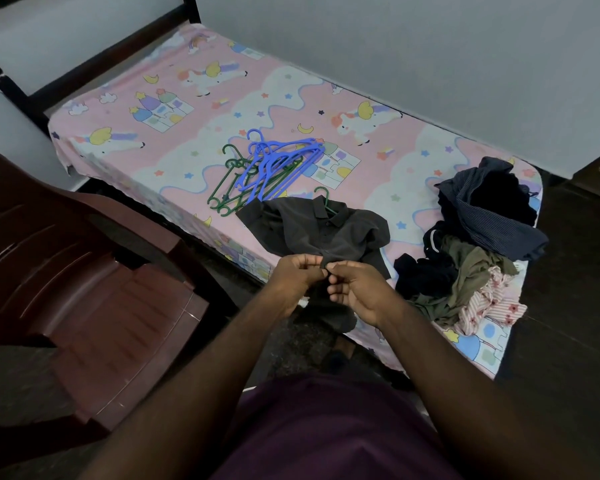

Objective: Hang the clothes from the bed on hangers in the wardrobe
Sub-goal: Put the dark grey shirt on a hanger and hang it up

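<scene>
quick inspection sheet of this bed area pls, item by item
surface: bed with a pink unicorn-print sheet, set against a grey wall
job's things: grey polo shirt spread at the near edge, a green hanger with its hook sticking out at the collar; spare hangers, blue and green, heaped behind it; clothes pile at the right end
clutter: nothing seen
hands: left hand and right hand both pinch the shirt's lower hem
cables: nothing seen
surroundings: brown plastic chair to the left, dark floor; no wardrobe can be made out
</scene>
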The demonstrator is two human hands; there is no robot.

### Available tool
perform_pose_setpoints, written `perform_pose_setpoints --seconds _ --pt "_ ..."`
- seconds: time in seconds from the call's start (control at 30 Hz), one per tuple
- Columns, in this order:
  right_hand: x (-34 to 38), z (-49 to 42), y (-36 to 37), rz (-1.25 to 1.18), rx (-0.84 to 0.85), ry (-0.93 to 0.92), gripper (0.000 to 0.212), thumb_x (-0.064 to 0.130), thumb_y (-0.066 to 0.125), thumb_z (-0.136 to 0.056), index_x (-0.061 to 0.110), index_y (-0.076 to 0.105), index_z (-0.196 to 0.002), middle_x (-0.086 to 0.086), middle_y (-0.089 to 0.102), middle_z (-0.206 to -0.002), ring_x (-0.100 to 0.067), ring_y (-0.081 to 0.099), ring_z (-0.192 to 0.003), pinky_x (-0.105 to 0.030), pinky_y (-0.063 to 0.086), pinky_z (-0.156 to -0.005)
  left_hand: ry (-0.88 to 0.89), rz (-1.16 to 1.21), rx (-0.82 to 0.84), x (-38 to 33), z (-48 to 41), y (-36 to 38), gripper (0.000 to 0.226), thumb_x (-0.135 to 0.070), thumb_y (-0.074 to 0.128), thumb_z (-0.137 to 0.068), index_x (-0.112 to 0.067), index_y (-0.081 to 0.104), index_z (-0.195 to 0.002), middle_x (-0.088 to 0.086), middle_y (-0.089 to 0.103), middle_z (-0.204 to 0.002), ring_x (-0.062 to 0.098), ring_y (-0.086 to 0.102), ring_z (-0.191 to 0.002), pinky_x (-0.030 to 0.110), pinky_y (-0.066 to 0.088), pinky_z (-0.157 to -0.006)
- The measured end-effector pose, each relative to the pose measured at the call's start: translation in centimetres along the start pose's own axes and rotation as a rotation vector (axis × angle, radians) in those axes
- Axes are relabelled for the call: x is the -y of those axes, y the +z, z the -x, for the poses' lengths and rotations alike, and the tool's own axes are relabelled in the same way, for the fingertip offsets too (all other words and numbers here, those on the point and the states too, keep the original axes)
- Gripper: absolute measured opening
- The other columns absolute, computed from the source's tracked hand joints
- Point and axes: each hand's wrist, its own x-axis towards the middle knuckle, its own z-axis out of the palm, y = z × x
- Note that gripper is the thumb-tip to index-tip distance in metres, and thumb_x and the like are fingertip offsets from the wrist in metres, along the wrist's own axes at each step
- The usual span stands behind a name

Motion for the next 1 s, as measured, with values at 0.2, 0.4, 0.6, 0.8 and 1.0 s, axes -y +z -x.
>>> perform_pose_setpoints --seconds 0.2,0.4,0.6,0.8,1.0 --pt "0.3 -1.5 0.5 0.106 -0.051 -0.074 0.012 0.013 0.059 -0.096 0.008 0.065 -0.086 -0.004 0.058 -0.064 -0.013 0.055 -0.052 -0.024 0.047 -0.050 0.122 -0.150 -0.110 -0.3 -0.9 -0.3 0.009 0.002 0.062 -0.088 -0.003 0.070 -0.090 0.008 0.067 -0.080 0.014 0.059 -0.076 0.026 0.048 -0.072" --pt "1.6 -5.8 0.2 0.215 -0.054 -0.048 0.009 0.011 0.056 -0.096 0.005 0.064 -0.096 -0.009 0.066 -0.079 -0.015 0.061 -0.059 -0.024 0.049 -0.053 0.145 -0.510 -0.337 -1.2 -5.1 -1.5 0.007 -0.002 0.063 -0.086 -0.007 0.066 -0.089 -0.004 0.059 -0.071 0.005 0.052 -0.062 0.010 0.038 -0.055" --pt "4.8 -15.3 -3.0 0.259 -0.149 0.046 0.011 0.010 0.052 -0.097 0.012 0.058 -0.088 -0.006 0.060 -0.074 -0.013 0.056 -0.053 -0.019 0.045 -0.046 0.004 -0.635 -0.422 -2.5 -11.6 -3.1 0.010 -0.006 0.061 -0.083 -0.015 0.061 -0.087 -0.001 0.061 -0.072 0.022 0.059 -0.066 0.032 0.051 -0.064" --pt "6.5 -27.7 -6.7 0.492 -0.235 0.139 0.020 0.013 0.055 -0.091 0.012 0.061 -0.072 -0.012 0.062 -0.073 -0.019 0.056 -0.061 -0.030 0.050 -0.055 -0.089 -0.776 -0.282 -4.1 -19.0 -2.6 0.006 -0.013 0.067 -0.084 -0.017 0.063 -0.087 -0.004 0.059 -0.069 0.027 0.067 -0.081 0.035 0.052 -0.080" --pt "6.7 -38.2 -8.3 1.058 -0.178 0.051 0.019 0.016 0.059 -0.089 0.001 0.070 -0.088 -0.017 0.069 -0.094 -0.031 0.064 -0.091 -0.030 0.046 -0.074 -0.239 -0.722 -0.246 -3.8 -24.4 -1.9 0.014 -0.014 0.067 -0.086 -0.023 0.061 -0.077 -0.004 0.063 -0.071 0.025 0.067 -0.078 0.039 0.055 -0.083"
